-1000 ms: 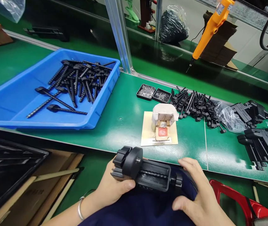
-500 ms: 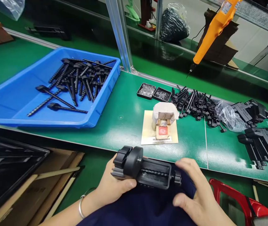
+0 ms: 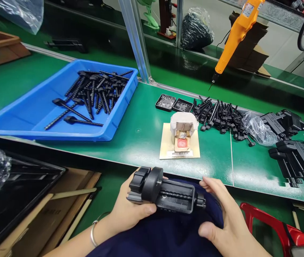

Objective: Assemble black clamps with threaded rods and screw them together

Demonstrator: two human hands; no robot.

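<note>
Your left hand (image 3: 130, 207) grasps the black screw assembly (image 3: 169, 193); near its 4 o'clock, your right hand (image 3: 228, 217) curves, fingers released.

At lower centre, a black clamp (image 3: 152, 184) of smooth, matt plastic has a ribbed rod (image 3: 178, 195), above dull navy cloth (image 3: 165, 239). The green desk (image 3: 130, 153) across the middle is glossy. At left, a blue bin (image 3: 34, 119) of smooth plastic; top centre, a shiny metal post (image 3: 137, 43); right, a crinkled, clear plastic bag (image 3: 261, 132); lower left, matt brown cardboard (image 3: 57, 217).

Black clamp-like device (image 3: 168, 189) — held crosswise, threaded rod (image 3: 178, 195) lengthwise inside
</note>
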